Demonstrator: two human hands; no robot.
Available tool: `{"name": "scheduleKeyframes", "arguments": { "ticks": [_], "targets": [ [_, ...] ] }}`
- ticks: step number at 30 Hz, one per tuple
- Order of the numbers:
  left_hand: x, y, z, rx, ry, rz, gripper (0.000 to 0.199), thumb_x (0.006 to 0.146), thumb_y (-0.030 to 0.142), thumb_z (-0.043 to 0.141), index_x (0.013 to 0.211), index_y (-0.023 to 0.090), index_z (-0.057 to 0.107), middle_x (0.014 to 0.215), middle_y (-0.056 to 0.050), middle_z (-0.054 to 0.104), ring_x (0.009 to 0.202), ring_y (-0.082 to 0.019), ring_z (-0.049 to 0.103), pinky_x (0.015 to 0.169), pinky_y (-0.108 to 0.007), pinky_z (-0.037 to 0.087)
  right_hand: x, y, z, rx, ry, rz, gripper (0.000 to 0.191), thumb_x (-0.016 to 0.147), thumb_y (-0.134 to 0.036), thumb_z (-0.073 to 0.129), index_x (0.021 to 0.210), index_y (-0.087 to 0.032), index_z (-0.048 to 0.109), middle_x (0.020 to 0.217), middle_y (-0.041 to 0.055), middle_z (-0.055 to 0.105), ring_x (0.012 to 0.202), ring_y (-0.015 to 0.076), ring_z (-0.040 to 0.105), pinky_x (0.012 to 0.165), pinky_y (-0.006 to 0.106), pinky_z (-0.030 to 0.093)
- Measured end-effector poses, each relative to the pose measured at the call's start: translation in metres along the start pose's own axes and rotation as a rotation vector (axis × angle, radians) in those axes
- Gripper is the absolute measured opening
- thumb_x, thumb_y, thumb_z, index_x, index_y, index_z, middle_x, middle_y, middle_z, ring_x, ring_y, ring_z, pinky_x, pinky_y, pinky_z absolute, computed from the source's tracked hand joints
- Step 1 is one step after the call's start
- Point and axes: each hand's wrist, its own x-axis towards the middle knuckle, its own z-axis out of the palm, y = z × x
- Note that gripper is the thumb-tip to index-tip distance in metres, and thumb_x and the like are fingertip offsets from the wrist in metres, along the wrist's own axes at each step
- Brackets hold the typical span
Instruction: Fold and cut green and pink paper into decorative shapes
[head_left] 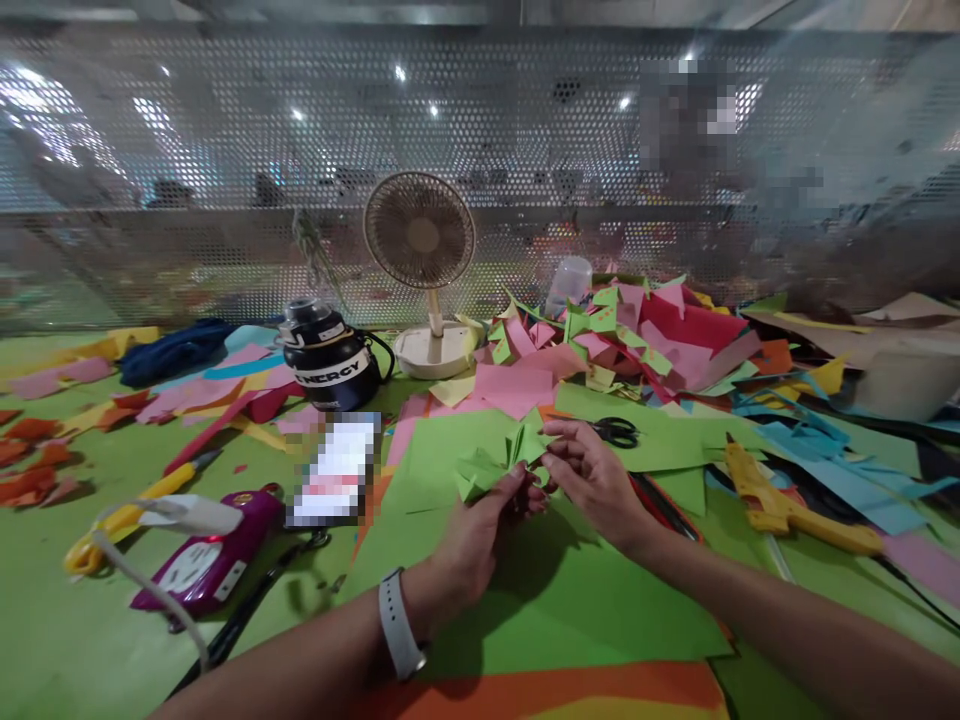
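Note:
A folded piece of green paper (480,470), pleated and pointed at several corners, is held up over the sheets in front of me. My left hand (480,535) pinches it from below between thumb and fingers. On its right side, my right hand (589,480) has its fingertips closed on the edge of the same folded paper. A small curled green bit shows by the right fingertips. Beneath both hands lie large green paper sheets (600,600), with an orange sheet (540,692) under them. Black-handled scissors (616,431) lie just beyond my right hand.
A yellow glue gun (795,515) lies at the right. Colored paper scraps (637,330) are heaped at the back right. A fan (421,235) and a black jug (330,360) stand behind. At the left are a phone (334,470), a purple device (214,555) with a white cable, and a yellow-handled tool (142,508).

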Motion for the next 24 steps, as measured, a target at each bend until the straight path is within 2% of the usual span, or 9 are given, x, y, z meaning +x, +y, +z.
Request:
{"name": "scheduleKeyframes", "arguments": {
  "ticks": [2, 4, 7, 11, 16, 19, 24],
  "targets": [
    [0.001, -0.002, -0.001, 0.021, 0.004, 0.023, 0.035, 0.056, 0.036, 0.089, 0.074, 0.012, 0.071, 0.066, -0.002, 0.069, 0.062, -0.012, 0.060, 0.066, -0.024, 0.048, -0.001, -0.001, 0.000, -0.099, 0.030, -0.026, 0.022, 0.084, -0.032, 0.059, 0.101, -0.020, 0.053, 0.084, 0.0027, 0.062, 0.072, 0.0151, 0.060, 0.061, 0.026, 0.051],
    [0.002, -0.004, -0.002, 0.055, 0.004, 0.043, 0.032, 0.061, 0.038, 0.086, 0.075, 0.013, 0.071, 0.067, -0.003, 0.069, 0.062, -0.013, 0.060, 0.067, -0.025, 0.049, -0.002, -0.002, -0.001, -0.241, 0.001, -0.062, 0.012, 0.088, -0.032, 0.054, 0.090, -0.020, 0.053, 0.076, 0.0021, 0.062, 0.066, 0.0150, 0.059, 0.057, 0.026, 0.048],
    [0.002, -0.006, -0.004, 0.108, -0.010, 0.060, 0.029, 0.066, 0.038, 0.083, 0.075, 0.013, 0.072, 0.068, -0.003, 0.069, 0.062, -0.013, 0.060, 0.067, -0.027, 0.050, -0.004, -0.003, -0.002, -0.379, -0.074, -0.111, 0.022, 0.093, -0.032, 0.044, 0.074, -0.021, 0.050, 0.061, -0.0007, 0.055, 0.055, 0.0140, 0.052, 0.052, 0.026, 0.042],
    [0.001, -0.008, -0.006, 0.143, -0.016, 0.083, 0.025, 0.069, 0.036, 0.082, 0.077, 0.015, 0.072, 0.070, -0.003, 0.070, 0.063, -0.015, 0.061, 0.069, -0.030, 0.050, -0.006, -0.004, -0.002, -0.434, -0.094, -0.156, 0.027, 0.093, -0.031, 0.041, 0.067, -0.023, 0.042, 0.057, -0.0021, 0.049, 0.051, 0.0135, 0.045, 0.052, 0.027, 0.036],
    [-0.002, -0.006, -0.002, 0.077, 0.016, 0.018, 0.031, 0.066, 0.039, 0.084, 0.080, 0.013, 0.072, 0.073, -0.005, 0.071, 0.065, -0.016, 0.061, 0.073, -0.032, 0.050, -0.011, 0.002, 0.003, -0.282, -0.119, -0.056, 0.030, 0.098, -0.037, 0.035, 0.072, -0.023, 0.042, 0.060, -0.0014, 0.052, 0.052, 0.0141, 0.049, 0.051, 0.027, 0.038],
    [-0.004, -0.004, 0.001, 0.020, 0.005, -0.026, 0.035, 0.063, 0.039, 0.085, 0.081, 0.012, 0.072, 0.075, -0.005, 0.071, 0.067, -0.015, 0.060, 0.075, -0.031, 0.049, -0.013, 0.006, 0.005, -0.166, -0.109, -0.008, 0.033, 0.097, -0.040, 0.037, 0.069, -0.024, 0.041, 0.058, -0.0023, 0.050, 0.051, 0.0136, 0.048, 0.050, 0.026, 0.039],
    [-0.003, -0.004, 0.000, 0.033, 0.022, -0.019, 0.033, 0.062, 0.038, 0.086, 0.076, 0.012, 0.071, 0.070, -0.005, 0.069, 0.065, -0.016, 0.059, 0.074, -0.031, 0.048, -0.010, 0.001, 0.003, -0.053, -0.136, 0.022, 0.033, 0.095, -0.041, 0.042, 0.068, -0.023, 0.043, 0.059, -0.0022, 0.051, 0.054, 0.0139, 0.050, 0.051, 0.026, 0.042]
  ]
}}
